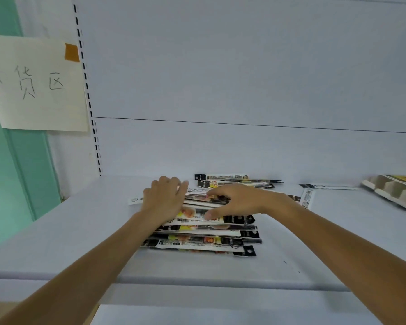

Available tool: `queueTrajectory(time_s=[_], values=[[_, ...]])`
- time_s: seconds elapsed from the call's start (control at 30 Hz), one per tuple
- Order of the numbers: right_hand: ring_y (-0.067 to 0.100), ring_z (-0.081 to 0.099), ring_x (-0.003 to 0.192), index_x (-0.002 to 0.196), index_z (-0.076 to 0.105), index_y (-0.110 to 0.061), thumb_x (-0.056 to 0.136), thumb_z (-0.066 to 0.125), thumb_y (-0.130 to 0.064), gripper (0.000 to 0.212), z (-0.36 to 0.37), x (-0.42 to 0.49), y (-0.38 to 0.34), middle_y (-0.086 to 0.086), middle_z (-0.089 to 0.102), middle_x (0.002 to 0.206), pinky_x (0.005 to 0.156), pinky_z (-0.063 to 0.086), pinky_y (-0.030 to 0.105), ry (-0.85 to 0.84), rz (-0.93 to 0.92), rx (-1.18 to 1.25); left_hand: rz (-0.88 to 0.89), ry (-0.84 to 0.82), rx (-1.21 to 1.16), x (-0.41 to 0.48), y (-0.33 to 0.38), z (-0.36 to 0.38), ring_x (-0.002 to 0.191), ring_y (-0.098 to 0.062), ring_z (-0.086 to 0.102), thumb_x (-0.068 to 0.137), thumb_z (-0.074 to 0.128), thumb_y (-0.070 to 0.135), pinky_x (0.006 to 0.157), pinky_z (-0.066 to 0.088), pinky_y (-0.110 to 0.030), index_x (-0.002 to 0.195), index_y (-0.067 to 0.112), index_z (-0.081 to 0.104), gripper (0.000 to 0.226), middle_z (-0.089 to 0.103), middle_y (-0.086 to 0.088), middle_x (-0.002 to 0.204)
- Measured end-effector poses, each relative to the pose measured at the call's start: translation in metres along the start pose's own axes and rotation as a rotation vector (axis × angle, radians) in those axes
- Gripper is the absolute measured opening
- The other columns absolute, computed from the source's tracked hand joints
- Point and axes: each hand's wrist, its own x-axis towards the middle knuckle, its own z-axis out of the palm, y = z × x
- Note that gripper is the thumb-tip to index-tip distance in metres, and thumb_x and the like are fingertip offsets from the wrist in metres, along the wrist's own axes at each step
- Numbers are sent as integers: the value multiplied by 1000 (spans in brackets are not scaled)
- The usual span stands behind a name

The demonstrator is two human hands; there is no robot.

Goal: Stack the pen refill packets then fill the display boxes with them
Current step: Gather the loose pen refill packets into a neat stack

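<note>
Several long pen refill packets [204,240], black, white and yellow, lie in a loose overlapping pile in the middle of a white shelf [68,233]. My left hand [164,198] lies flat on the pile's left end, fingers pointing right. My right hand [234,200] reaches in from the right with fingers spread, thumb pressing on a packet on top of the pile. More packets [232,180] are scattered behind the pile near the back wall, and two others [306,197] lie to the right. No display box is clearly in view.
A grey pulp carton tray [391,191] with a yellow label sits at the far right of the shelf. A handwritten paper sign [38,85] is taped to the left upright. The shelf's front lip [197,281] runs below the pile.
</note>
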Motion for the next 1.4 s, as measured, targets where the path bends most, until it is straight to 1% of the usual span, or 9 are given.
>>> queueTrajectory(time_s=[0.07, 0.2, 0.3, 0.4, 0.53, 0.73, 1.0, 1.2, 1.4], values=[[15, 31, 136, 141, 35, -31, 77, 56, -64, 75, -7, 1, 7, -9, 33, 149, 108, 27, 32, 51, 21, 19, 168, 31, -129, -3, 4, -9, 108, -20, 53, 98, 26, 42, 94, 39, -36, 112, 20, 61, 43, 59, -3, 120], [13, 41, 128, 134, 45, -24, 84, 54, -56, 60, -28, 4, 33, -6, 46, 138, 99, 32, 26, 276, 37, 175, 354, -327, 19, -4, 5, -12, 119, -14, 47, 94, 30, 53, 103, 36, -37, 122, 35, 53, 40, 52, 4, 132], [18, 31, 134, 141, 33, -18, 89, 59, -29, 60, -27, 5, 75, 2, 35, 147, 106, 28, 32, 446, 176, -292, 305, -379, 42, 1, -1, -5, 127, -12, 38, 92, 30, 57, 106, 32, -35, 138, 31, 40, 53, 41, 5, 142], [20, 18, 141, 146, 19, -16, 85, 58, -19, 72, -7, 9, 109, 4, 20, 154, 114, 18, 42, 377, 268, -553, 331, -371, 31, 2, -3, -9, 125, -11, 41, 94, 29, 55, 105, 32, -33, 137, 30, 42, 51, 44, 8, 140], [16, 23, 140, 146, 24, -18, 79, 67, -21, 79, -10, 25, 120, 0, 26, 152, 114, 18, 38, 393, 176, -368, 318, -373, -168, 0, -5, -18, 103, -2, 53, 96, 31, 46, 95, 40, -27, 130, 28, 51, 43, 61, 17, 112], [18, 35, 133, 142, 34, -18, 83, 62, -30, 67, -14, 58, 119, 0, 37, 147, 110, 29, 35, 369, 146, -243, 234, -284, -289, 5, -31, -20, 110, -2, 50, 96, 29, 45, 88, 36, -19, 125, 29, 55, 41, 55, 16, 119], [20, 44, 88, 82, 57, -15, 80, 56, -39, 24, -10, 94, 106, 2, 46, 89, 84, 32, 39, 362, 287, -310, 230, -280, -241, 13, -41, -9, 104, -4, 53, 97, 30, 42, 89, 41, -21, 119, 26, 59, 40, 60, 12, 116], [21, 50, 82, 109, 51, -10, 87, 52, -27, 28, -9, 90, 103, 5, 58, 96, 70, 40, 30, 330, 234, -312, 273, -281, -191, 9, -38, -11, 109, -2, 50, 94, 43, 42, 89, 38, -20, 122, 29, 57, 34, 56, 17, 120], [23, 45, 77, 88, 42, -13, 91, 51, -28, 17, -19, 77, 102, -4, 41, 70, 56, 29, 28, 331, 180, -423, 258, -236, -263, 3, -44, -15, 105, 3, 53, 91, 54, 36, 85, 38, -17, 103, 29, 62, 16, 60, 17, 113]])
